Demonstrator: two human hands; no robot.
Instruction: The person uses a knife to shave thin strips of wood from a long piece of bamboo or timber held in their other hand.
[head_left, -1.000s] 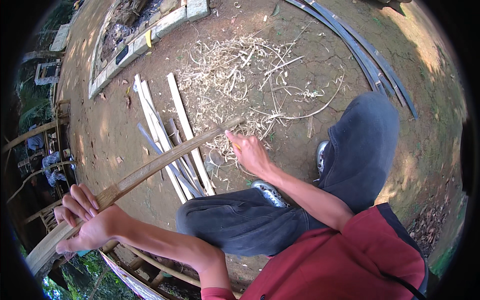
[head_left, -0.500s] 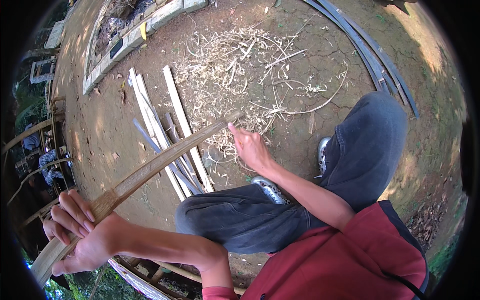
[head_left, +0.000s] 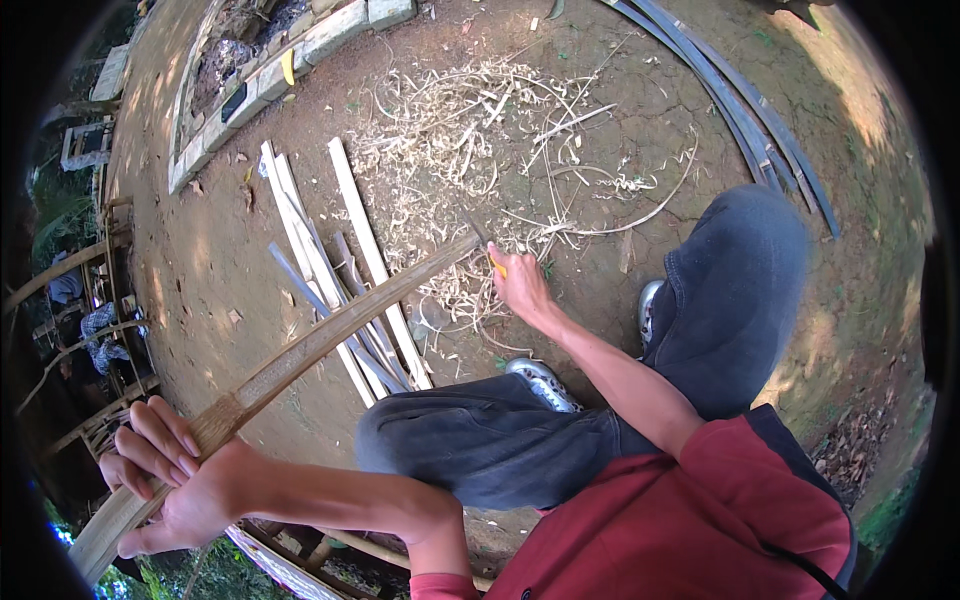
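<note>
While the bamboo strip [head_left: 325,338] is slanting above the ground [head_left: 200,250], probably handling as stiff and light with splintery edges, the left hand [head_left: 195,485] is gripping it just behind the node [head_left: 222,408], fingers curling over one edge, thumb bracing the other; that stretch is seemingly offering the surest hold. At the far tip, the right hand [head_left: 525,290] is clasping a yellow-handled knife [head_left: 497,264], fingers folding round it. Shavings [head_left: 450,160] are lying beyond.

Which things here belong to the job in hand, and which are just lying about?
In the job:
long wooden strip, in the left hand
yellow-handled blade, in the right hand

Apparently just lying about:
curled shavings
pale strips
dark strips, upper right
yellow object
</note>
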